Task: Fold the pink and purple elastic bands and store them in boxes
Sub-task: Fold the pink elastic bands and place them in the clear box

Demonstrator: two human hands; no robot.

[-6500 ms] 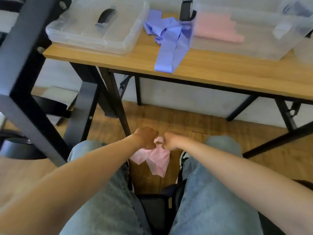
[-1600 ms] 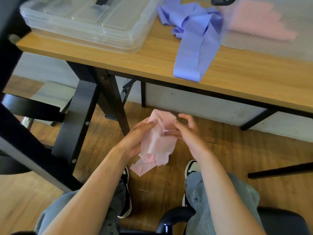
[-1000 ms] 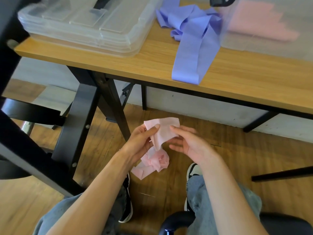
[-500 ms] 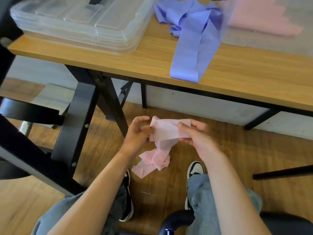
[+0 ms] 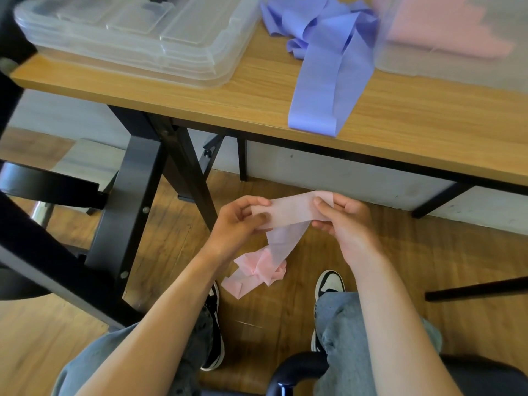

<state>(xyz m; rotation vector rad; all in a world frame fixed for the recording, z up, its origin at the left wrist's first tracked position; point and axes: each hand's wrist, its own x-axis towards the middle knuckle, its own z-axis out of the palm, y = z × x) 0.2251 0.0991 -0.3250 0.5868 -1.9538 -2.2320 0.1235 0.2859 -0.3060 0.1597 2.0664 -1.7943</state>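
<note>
Below the table's front edge I hold a pink elastic band (image 5: pixel 288 214) stretched flat between both hands. My left hand (image 5: pixel 237 224) pinches its left end and my right hand (image 5: pixel 343 218) pinches its right end. The rest of the band hangs down in a crumpled bunch between my knees. A purple elastic band (image 5: pixel 323 81) lies loose on the wooden table (image 5: pixel 200 95), one end reaching the front edge. A clear box (image 5: pixel 457 47) at the top right holds folded pink bands.
Stacked clear lids or shallow boxes (image 5: pixel 128 38) sit at the table's left. Black table legs (image 5: pixel 134 195) and a black frame stand at my left. My shoes rest on the wooden floor (image 5: pixel 428 252). A black chair edge shows at the bottom.
My hands moved apart and drew the top of the pink band out into a flat strip. The bunched remainder dropped lower below my hands.
</note>
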